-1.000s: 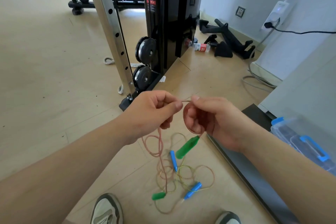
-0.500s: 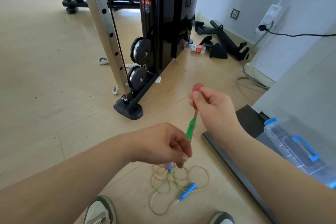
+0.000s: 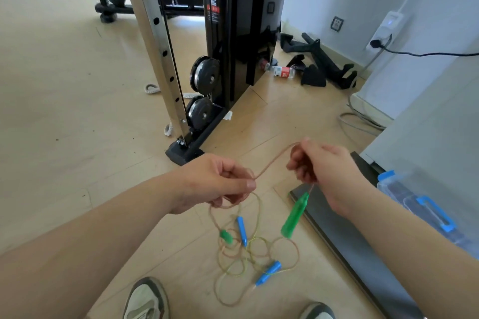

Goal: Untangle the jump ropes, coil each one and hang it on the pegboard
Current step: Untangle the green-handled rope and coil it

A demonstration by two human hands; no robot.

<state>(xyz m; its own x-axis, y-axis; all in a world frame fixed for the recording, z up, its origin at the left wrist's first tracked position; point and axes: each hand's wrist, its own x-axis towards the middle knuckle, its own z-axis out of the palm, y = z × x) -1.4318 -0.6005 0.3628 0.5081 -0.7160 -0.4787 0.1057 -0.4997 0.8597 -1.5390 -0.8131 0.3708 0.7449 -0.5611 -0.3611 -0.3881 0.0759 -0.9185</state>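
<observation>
A clear plastic storage box with blue latches sits at the right edge of the frame, its lid on; what it holds cannot be made out.

Both hands are at mid-frame, above the wooden floor. The left hand has its fingers curled and pinches a pinkish cord between thumb and forefinger. The right hand, slightly higher and to the right, also grips this cord with curled fingers. Between the hands the cord runs in a shallow arc, rising toward the right.

Below the right hand hangs a green handle, off the floor. Its long axis is steep, narrow end up toward the hand, wide end down and to the left.

From the left hand the cord drops to a tangle on the floor at lower centre, where it is looped together with a yellow-green cord. There are four handles in all, two green and two blue. The second green handle lies at the tangle's upper left, tilted. One blue handle lies just beside it, nearly upright in the frame. The other blue handle lies diagonally, lower left to upper right.

Two shoes show at the bottom edge.
</observation>
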